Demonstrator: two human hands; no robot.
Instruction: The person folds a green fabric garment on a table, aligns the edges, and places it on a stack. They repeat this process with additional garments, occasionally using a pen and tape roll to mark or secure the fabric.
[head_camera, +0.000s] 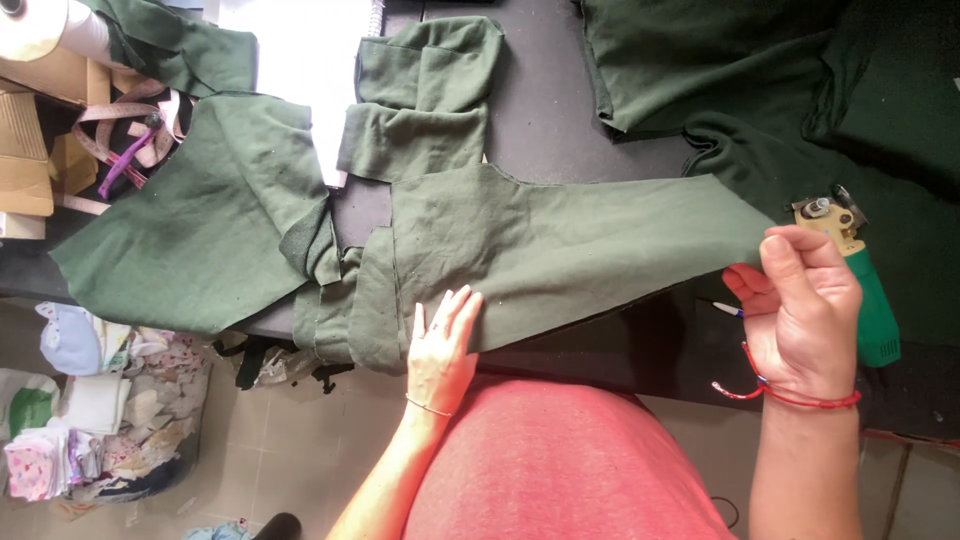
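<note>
Head view: green fabric panel (560, 250) lay spread across the dark tabletop (560, 110). Left hand (442, 345) rested flat on its near edge, fingers (455, 310) released and extended. Right hand (800, 310) pinched the panel's right end, fingers clenched on the cloth and lifting it slightly. Green-handled rotary cutter (855, 270) sat just behind that hand. More green pieces (200, 230) lay to the left; scrap bin (110, 420) stood on the floor.

Dark, flat-topped bench (560, 110) fills the upper view; below it, pale grey tiled floor (290, 460), daylit, with a bin of mixed fabric scraps (120, 420) at left.
</note>
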